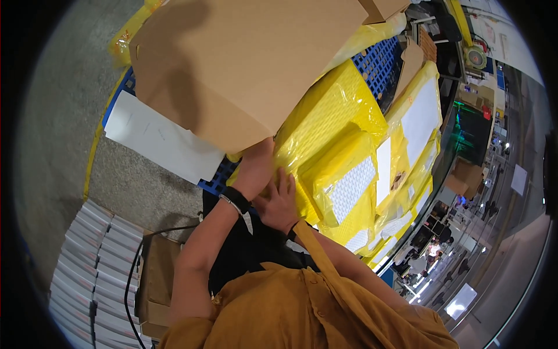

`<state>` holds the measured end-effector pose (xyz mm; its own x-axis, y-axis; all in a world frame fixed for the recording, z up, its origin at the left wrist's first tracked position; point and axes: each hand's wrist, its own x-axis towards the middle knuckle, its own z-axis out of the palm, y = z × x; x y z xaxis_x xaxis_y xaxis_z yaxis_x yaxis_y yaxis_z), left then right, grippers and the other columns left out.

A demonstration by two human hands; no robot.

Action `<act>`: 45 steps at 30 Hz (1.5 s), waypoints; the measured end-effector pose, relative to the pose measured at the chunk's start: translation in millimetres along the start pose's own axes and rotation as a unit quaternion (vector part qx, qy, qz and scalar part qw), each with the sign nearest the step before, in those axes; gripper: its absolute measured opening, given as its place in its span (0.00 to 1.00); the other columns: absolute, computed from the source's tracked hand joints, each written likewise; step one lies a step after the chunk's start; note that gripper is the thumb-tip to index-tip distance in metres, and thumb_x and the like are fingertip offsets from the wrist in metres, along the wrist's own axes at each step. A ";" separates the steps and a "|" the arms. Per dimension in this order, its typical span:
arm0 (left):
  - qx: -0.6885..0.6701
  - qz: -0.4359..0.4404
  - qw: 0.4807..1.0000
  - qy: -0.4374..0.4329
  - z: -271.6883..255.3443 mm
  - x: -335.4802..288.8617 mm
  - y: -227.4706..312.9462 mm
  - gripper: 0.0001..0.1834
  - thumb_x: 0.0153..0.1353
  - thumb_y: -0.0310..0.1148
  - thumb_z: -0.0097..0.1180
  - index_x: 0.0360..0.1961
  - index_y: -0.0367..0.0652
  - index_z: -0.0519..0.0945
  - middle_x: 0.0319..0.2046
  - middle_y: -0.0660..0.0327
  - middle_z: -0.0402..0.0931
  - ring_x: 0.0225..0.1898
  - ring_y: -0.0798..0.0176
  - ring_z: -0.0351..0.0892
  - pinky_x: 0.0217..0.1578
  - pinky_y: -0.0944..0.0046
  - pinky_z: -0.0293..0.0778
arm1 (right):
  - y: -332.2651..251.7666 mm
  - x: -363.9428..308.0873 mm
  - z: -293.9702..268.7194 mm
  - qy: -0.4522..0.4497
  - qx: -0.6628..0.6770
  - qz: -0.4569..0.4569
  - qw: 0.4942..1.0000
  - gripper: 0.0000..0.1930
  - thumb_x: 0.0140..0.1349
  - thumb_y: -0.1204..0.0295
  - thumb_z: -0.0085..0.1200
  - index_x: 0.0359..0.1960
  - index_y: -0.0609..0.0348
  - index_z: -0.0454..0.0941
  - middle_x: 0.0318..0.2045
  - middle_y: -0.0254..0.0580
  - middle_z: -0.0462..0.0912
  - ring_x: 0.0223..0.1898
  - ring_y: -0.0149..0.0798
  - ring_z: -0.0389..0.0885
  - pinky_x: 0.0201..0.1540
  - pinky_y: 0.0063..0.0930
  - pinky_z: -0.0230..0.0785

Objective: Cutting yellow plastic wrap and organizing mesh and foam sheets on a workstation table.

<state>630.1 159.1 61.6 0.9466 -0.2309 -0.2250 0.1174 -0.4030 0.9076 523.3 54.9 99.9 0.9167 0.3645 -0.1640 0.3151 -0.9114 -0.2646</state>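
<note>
A large brown cardboard piece [232, 64] spreads over the top of the view. My left hand [257, 166] reaches up to its lower corner, and the fingers are hidden beneath or behind it. Just to the right, my right hand [280, 203] has its fingers stretched out against the near edge of a large yellow plastic-wrapped package [322, 104]. A smaller yellow wrapped package [343, 168] with a white patterned patch lies on top of that one, right of my right hand.
Blue plastic grating [381, 67] shows under the goods. A white sheet [160, 136] lies at its left side. More yellow packages [415, 122] lie at the right. Stacked white boxes [96, 262], a brown carton [160, 273] and a black cable [131, 285] are at the lower left.
</note>
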 end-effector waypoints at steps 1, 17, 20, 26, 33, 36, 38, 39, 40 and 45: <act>0.016 -0.024 0.999 -0.038 0.5 6.6 1.8 0.16 0.68 0.24 0.45 0.55 0.32 0.70 0.50 0.38 0.75 0.52 0.38 0.75 0.51 0.49 0.71 | -0.2 0.2 0.4 0.011 0.001 0.008 1.000 0.15 0.55 0.58 0.60 0.46 0.32 0.85 0.61 0.49 0.71 0.66 0.69 0.61 0.65 0.70 0.52; 0.079 -0.040 0.993 -0.081 15.3 70.6 47.0 0.22 0.59 0.15 0.37 0.55 0.31 0.67 0.46 0.39 0.76 0.48 0.36 0.75 0.47 0.43 0.71 | 2.1 -3.2 2.9 0.009 -0.016 0.004 1.000 0.23 0.53 0.58 0.61 0.54 0.24 0.80 0.62 0.47 0.70 0.66 0.65 0.63 0.61 0.74 0.57; 0.104 -0.018 0.992 -0.073 19.5 85.5 48.1 0.20 0.59 0.15 0.38 0.54 0.30 0.68 0.45 0.38 0.76 0.46 0.34 0.76 0.46 0.43 0.72 | 3.1 -5.3 3.6 -0.012 -0.011 0.002 1.000 0.25 0.53 0.58 0.62 0.57 0.23 0.77 0.63 0.47 0.68 0.67 0.66 0.62 0.62 0.74 0.55; 0.110 -0.027 0.991 -0.069 26.4 111.4 61.2 0.16 0.58 0.15 0.42 0.48 0.30 0.71 0.45 0.38 0.75 0.46 0.35 0.77 0.45 0.44 0.74 | 3.0 -5.8 4.4 -0.013 0.005 -0.002 1.000 0.27 0.56 0.58 0.59 0.60 0.23 0.74 0.66 0.48 0.66 0.68 0.67 0.60 0.63 0.75 0.52; 0.103 0.024 0.994 0.003 39.0 116.1 55.1 0.12 0.58 0.15 0.45 0.44 0.31 0.71 0.42 0.38 0.75 0.43 0.35 0.78 0.44 0.46 0.75 | 2.8 -7.0 5.1 -0.024 0.007 0.009 1.000 0.27 0.57 0.59 0.58 0.61 0.23 0.73 0.67 0.47 0.65 0.68 0.65 0.60 0.64 0.73 0.52; 0.115 0.029 0.993 -0.007 37.1 121.7 59.3 0.14 0.58 0.15 0.45 0.46 0.30 0.71 0.43 0.38 0.75 0.43 0.35 0.78 0.44 0.45 0.74 | 3.1 -6.2 3.7 -0.021 0.007 0.008 1.000 0.27 0.57 0.60 0.58 0.61 0.23 0.73 0.67 0.47 0.65 0.68 0.65 0.60 0.64 0.72 0.53; 0.124 0.030 0.992 -0.015 32.5 119.8 59.7 0.15 0.58 0.15 0.45 0.47 0.30 0.71 0.43 0.37 0.75 0.44 0.34 0.77 0.44 0.44 0.74 | 1.4 -4.5 1.7 -0.015 0.006 0.004 1.000 0.27 0.57 0.60 0.58 0.61 0.23 0.73 0.67 0.47 0.65 0.68 0.64 0.60 0.64 0.72 0.53; 0.108 0.023 0.994 -0.018 27.6 116.2 57.6 0.15 0.58 0.15 0.44 0.48 0.30 0.71 0.44 0.37 0.75 0.44 0.34 0.77 0.45 0.44 0.74 | -0.2 -3.0 0.0 -0.017 0.010 0.003 1.000 0.26 0.57 0.61 0.58 0.60 0.24 0.74 0.67 0.47 0.65 0.68 0.64 0.60 0.65 0.71 0.53; 0.092 0.016 0.995 -0.019 20.7 111.4 54.5 0.16 0.59 0.15 0.43 0.49 0.30 0.70 0.45 0.37 0.75 0.45 0.33 0.76 0.45 0.44 0.74 | -2.3 -1.2 -1.9 -0.019 0.014 0.000 1.000 0.25 0.57 0.62 0.58 0.59 0.25 0.75 0.67 0.47 0.65 0.69 0.63 0.60 0.65 0.70 0.52; 0.068 0.098 0.992 -0.048 -30.4 20.3 50.7 0.19 0.58 0.17 0.43 0.52 0.31 0.69 0.41 0.38 0.75 0.49 0.34 0.74 0.49 0.45 0.71 | 5.9 6.9 -33.1 0.009 0.090 0.010 0.996 0.20 0.56 0.65 0.59 0.52 0.37 0.81 0.62 0.45 0.70 0.66 0.60 0.62 0.64 0.62 0.55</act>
<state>664.4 160.9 113.9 0.9133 -0.3977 -0.0877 -0.1138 -0.4560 0.8827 539.6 45.7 128.6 0.9273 0.3409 -0.1549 0.2480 -0.8691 -0.4280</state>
